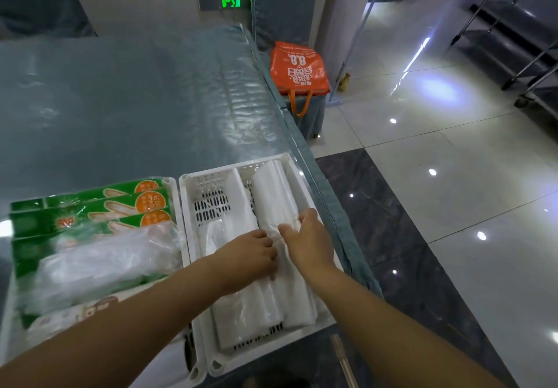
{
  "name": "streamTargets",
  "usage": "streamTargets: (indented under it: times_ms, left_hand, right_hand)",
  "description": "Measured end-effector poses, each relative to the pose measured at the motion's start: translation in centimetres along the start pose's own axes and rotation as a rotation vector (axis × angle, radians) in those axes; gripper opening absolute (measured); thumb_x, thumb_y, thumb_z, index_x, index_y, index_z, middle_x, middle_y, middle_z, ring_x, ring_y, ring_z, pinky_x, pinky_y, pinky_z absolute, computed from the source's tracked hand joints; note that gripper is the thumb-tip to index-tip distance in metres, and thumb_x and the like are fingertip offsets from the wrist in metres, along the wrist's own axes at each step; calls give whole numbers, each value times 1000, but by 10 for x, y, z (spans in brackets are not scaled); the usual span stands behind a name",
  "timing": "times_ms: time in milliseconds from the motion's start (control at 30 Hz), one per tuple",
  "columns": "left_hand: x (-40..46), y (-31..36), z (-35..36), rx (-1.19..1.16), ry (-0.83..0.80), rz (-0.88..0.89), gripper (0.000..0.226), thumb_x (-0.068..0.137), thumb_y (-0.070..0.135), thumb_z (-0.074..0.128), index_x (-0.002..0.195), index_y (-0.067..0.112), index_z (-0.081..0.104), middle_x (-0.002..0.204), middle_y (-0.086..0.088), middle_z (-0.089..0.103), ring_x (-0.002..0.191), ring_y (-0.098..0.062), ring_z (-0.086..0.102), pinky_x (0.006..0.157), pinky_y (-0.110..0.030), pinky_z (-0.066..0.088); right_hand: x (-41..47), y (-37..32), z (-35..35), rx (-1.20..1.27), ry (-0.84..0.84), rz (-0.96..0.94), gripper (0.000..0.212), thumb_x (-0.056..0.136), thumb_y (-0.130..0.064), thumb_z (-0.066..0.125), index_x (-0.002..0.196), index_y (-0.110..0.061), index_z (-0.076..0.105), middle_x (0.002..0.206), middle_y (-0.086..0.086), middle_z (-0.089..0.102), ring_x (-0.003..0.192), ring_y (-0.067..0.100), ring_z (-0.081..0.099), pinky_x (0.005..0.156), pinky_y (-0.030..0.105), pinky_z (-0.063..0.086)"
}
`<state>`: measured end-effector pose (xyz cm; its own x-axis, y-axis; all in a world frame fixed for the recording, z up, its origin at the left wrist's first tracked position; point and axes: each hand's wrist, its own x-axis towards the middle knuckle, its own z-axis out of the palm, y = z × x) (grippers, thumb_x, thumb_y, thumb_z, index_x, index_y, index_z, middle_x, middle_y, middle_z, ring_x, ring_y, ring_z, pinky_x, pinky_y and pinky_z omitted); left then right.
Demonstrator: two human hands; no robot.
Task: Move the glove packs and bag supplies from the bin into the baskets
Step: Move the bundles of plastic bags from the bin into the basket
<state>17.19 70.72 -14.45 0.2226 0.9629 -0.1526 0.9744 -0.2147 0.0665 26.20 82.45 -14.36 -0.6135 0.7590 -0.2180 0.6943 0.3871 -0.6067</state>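
Both hands work inside the white perforated plastic basket [211, 185] at the table's right edge. The right hand [308, 242] grips a white roll of plastic bags [271, 194]; the left hand [247, 251] rests fingers-down on the flat white bag bundle [241, 306] beside it — thumbs nearly touching. Green glove packs [90, 209] fill the neighbouring basket [174, 188].

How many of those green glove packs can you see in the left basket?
3 green glove packs, overlapping in a row at the far end of the left basket. The clear plastic bags lying in front of them may hide more.
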Motion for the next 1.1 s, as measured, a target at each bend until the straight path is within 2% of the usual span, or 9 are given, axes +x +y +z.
streamTargets:
  times_ms: [167, 233, 333, 467, 600, 733, 867, 967, 1100]
  left_hand:
    - [12, 3, -3, -2, -25, -21, 9, 66, 28, 76, 70, 32, 69, 69, 15, 66, 74, -9, 62, 80, -23, 49]
    - [18, 5, -5, -2, -10, -2, 8, 65, 29, 75, 68, 32, 69, 69, 17, 67, 76, -9, 62, 80, -21, 49]
    - [21, 6, -6, 48, -60, 5, 8, 66, 23, 74, 66, 29, 68, 65, 13, 66, 71, -12, 60, 78, -24, 50]
    - [20, 9, -10, 188, -144, -27, 14, 56, 22, 78, 58, 28, 66, 54, 12, 61, 60, -11, 55, 73, -23, 50]
    - [23, 16, -19, 232, -163, -28, 17, 46, 23, 79, 51, 28, 64, 47, 13, 59, 61, -10, 57, 70, -20, 50]
    - [31, 18, -28, 283, -158, -77, 19, 44, 26, 79, 44, 27, 60, 41, 13, 55, 53, -7, 53, 60, -17, 43]
    - [46, 21, -22, 176, -232, -59, 11, 77, 5, 61, 78, 15, 67, 78, -3, 69, 83, -23, 55, 78, -30, 35]
    - [54, 20, -17, 155, -218, -109, 14, 82, 3, 54, 86, 9, 66, 87, -7, 68, 90, -27, 53, 84, -34, 34]
    - [53, 20, -15, 137, -244, -126, 14, 85, 6, 53, 90, 9, 66, 93, -7, 68, 94, -27, 52, 87, -34, 34]
  right_hand:
    - [0, 0, -4, -194, 69, -80, 37, 84, -40, 62, 106, -16, 43, 94, -1, 54, 80, 17, 53, 61, 28, 39]
    - [-3, 2, -4, -327, 137, -158, 37, 82, -38, 64, 107, -17, 47, 105, 0, 52, 92, 16, 46, 65, 26, 38]
    - [-11, 12, -1, -512, 227, -336, 33, 77, -29, 71, 106, -17, 61, 109, 5, 59, 96, 23, 52, 75, 33, 45]
    - [-11, 23, -2, -481, 174, -375, 17, 84, -24, 65, 101, -21, 68, 97, 4, 65, 89, 23, 53, 78, 37, 43]
    - [-2, 24, -5, -436, 16, -407, 21, 92, -23, 50, 103, -25, 68, 97, -1, 69, 93, 20, 54, 82, 33, 31]
    - [2, 25, -21, -341, 44, -388, 20, 91, -19, 54, 102, -21, 70, 98, 0, 72, 92, 21, 57, 87, 36, 37]
    - [1, 37, -31, -478, 116, -451, 14, 88, -16, 60, 96, -16, 72, 95, 4, 71, 89, 23, 57, 80, 37, 40]
    - [-2, 40, -27, -620, 15, -511, 16, 90, -21, 56, 98, -20, 70, 97, 0, 68, 93, 21, 51, 79, 34, 36]
    - [2, 40, -28, -697, 23, -567, 14, 89, -23, 58, 94, -22, 71, 92, -3, 69, 91, 20, 50, 76, 33, 35]
